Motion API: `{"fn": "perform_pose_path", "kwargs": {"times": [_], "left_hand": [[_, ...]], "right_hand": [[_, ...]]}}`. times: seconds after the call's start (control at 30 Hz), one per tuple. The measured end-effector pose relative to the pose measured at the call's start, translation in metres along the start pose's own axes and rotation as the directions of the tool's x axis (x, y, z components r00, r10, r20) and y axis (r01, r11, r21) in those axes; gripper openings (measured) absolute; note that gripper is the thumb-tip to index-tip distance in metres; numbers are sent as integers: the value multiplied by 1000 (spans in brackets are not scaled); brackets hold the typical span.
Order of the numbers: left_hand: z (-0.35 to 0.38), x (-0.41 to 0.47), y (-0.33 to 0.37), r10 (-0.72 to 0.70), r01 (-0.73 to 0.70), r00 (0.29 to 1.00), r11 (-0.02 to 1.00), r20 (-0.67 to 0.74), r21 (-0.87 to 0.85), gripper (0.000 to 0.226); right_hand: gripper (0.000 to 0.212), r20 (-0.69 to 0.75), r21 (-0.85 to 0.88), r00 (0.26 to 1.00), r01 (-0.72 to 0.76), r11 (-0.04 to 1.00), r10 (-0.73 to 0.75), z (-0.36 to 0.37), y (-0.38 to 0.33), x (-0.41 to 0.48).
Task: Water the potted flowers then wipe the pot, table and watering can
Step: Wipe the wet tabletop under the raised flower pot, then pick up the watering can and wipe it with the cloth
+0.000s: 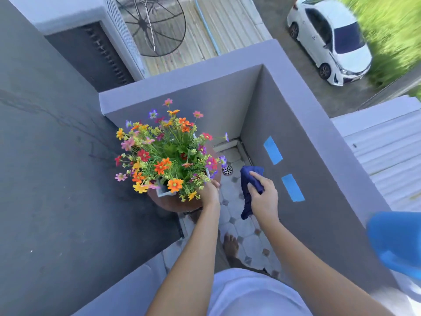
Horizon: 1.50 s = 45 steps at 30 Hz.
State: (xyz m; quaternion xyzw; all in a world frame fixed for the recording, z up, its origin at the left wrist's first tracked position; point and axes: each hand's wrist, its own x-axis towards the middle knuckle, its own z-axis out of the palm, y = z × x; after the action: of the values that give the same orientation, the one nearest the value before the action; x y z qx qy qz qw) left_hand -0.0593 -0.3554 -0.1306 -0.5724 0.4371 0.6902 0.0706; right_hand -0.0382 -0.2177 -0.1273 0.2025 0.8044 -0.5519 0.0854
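A bunch of colourful flowers (168, 151) stands in a white square pot (163, 190) on a small round brown table (175, 205) in a balcony corner. My left hand (210, 193) grips the pot's right rim, partly under the blooms. To the right of the table, my right hand (264, 195) holds a dark blue cloth (249, 185) in the air; the cloth hangs down, apart from the pot. A blue watering can (398, 242) sits on the ledge at the right edge, blurred and partly cut off.
Grey parapet walls (227, 106) enclose the corner, with two blue tape strips (273, 150) on the right wall. The tiled floor (241, 226) has a round drain (227, 170). My bare foot (230, 244) stands below the table. A white car (330, 39) is parked far below.
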Motion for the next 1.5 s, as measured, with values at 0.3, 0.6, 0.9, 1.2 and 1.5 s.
{"fn": "perform_pose_path", "kwargs": {"times": [0.3, 0.6, 0.9, 1.2, 1.5], "left_hand": [[-2, -9, -1, 2, -1, 1000, 994, -8, 110, 39], [29, -88, -9, 97, -299, 883, 870, 460, 391, 43], [119, -229, -43, -57, -437, 572, 823, 818, 363, 24], [141, -328, -174, -442, -270, 354, 795, 824, 543, 11], [192, -337, -252, -380, 90, 477, 918, 792, 387, 42]], "right_hand": [[35, -49, 77, 999, 13, 997, -9, -17, -18, -12], [33, -254, 290, 966, 23, 957, 54, -63, -51, -48], [29, -836, 282, 547, 353, 892, 47, -214, -65, -113], [29, -970, 231, 165, 415, 880, 177, -330, -27, -198], [32, -958, 238, 234, 313, 920, 168, -375, 6, -226]]}}
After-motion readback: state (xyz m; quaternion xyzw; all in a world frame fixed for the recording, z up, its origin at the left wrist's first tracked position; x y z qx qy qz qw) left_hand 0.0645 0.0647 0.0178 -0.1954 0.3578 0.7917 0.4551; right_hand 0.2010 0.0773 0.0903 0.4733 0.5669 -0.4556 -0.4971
